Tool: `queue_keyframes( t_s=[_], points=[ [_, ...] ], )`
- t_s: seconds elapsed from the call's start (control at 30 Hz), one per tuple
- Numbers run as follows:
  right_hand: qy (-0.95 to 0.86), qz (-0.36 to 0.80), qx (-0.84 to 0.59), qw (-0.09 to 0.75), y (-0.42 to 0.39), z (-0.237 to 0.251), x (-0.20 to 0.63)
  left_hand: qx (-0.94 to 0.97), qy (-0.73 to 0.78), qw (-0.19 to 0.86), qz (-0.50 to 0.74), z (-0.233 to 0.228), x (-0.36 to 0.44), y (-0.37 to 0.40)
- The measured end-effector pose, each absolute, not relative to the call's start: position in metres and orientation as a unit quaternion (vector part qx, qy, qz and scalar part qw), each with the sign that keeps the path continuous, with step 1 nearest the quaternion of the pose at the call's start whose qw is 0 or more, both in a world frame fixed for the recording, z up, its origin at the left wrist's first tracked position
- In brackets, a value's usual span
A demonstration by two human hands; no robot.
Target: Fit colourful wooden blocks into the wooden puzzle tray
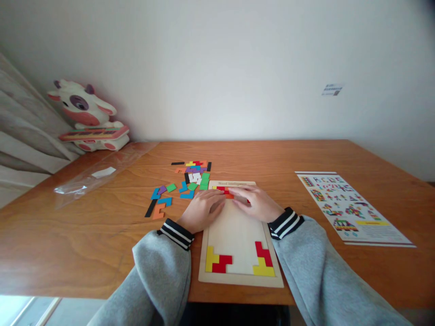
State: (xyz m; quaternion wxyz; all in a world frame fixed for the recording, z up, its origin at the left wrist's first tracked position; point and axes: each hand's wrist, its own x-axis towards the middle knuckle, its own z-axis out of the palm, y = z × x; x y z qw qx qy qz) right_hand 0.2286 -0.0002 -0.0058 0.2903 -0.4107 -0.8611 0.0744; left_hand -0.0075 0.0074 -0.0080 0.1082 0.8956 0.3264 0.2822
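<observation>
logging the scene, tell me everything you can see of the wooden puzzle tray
The wooden puzzle tray is a pale, flat rectangular board with a raised rim, lying flat on the table near its front edge. Red and yellow pieces fill its two near corners; red and orange ones sit at the far end. Its middle is bare. Both hands, left hand and right hand, rest on its far end.

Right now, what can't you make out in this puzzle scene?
Head view:
- Pieces at the puzzle board top edge: mostly hidden under the left hand and right hand.
- Pattern sheet: pictures too small.
- Wall label: blurred.
- Sleeves: cut off by the bottom edge.
</observation>
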Motion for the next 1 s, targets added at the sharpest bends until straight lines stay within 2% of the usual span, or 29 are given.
queue_keyframes(
  t_s=[0.17,0.37,0.6,1.0],
  points=[
    [-0.864,0.080,-0.420,0.266,-0.001,-0.006,0.225,0.894,0.331,0.101,0.284,-0.008,-0.008,0.007],
    [-0.860,0.105,-0.410,0.286,-0.002,-0.007,0.226,0.891,0.353,0.066,0.279,-0.007,-0.008,0.005],
    [-0.849,0.110,-0.418,0.303,-0.004,-0.003,0.226,0.807,0.508,-0.047,0.298,-0.008,-0.051,0.039],
    [-0.841,0.132,-0.422,0.312,-0.004,-0.004,0.225,0.828,0.504,-0.033,0.244,-0.011,-0.051,0.069]
  ],
)
